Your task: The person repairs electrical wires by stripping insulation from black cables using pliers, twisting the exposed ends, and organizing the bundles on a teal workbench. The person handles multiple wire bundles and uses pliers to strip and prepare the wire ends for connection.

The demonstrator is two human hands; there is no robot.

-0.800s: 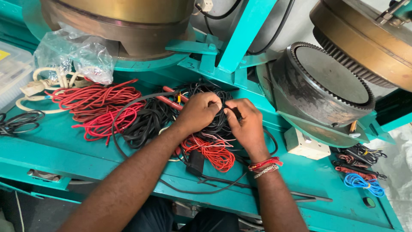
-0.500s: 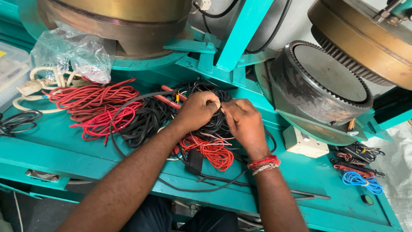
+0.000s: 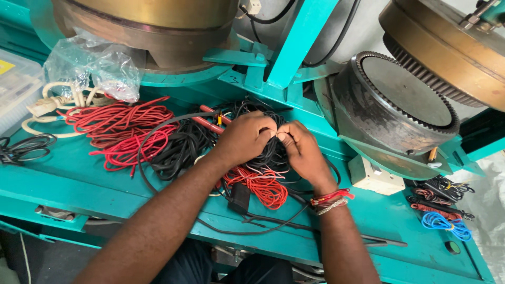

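Observation:
My left hand (image 3: pixel 245 138) and my right hand (image 3: pixel 300 151) meet fingertip to fingertip over a tangle of black wires (image 3: pixel 265 152) on a teal workbench (image 3: pixel 63 181). Both pinch something small between the fingertips; it looks like a thin wire end, but the fingers hide it. A coil of red wire (image 3: pixel 260 185) lies just under my hands. My right wrist wears red and white thread bands (image 3: pixel 330 200).
More red wire (image 3: pixel 123 134) and black cable (image 3: pixel 176 150) lie to the left, with cream cord (image 3: pixel 50 108) and a plastic bag (image 3: pixel 92 66). A toothed dark drum (image 3: pixel 397 102) stands right, a cream box (image 3: pixel 374 176) below it, blue wire (image 3: pixel 444 223) far right.
My hands have stayed over the black tangle; the fingertips have drawn closer together and shifted slightly left. The view has tilted a little.

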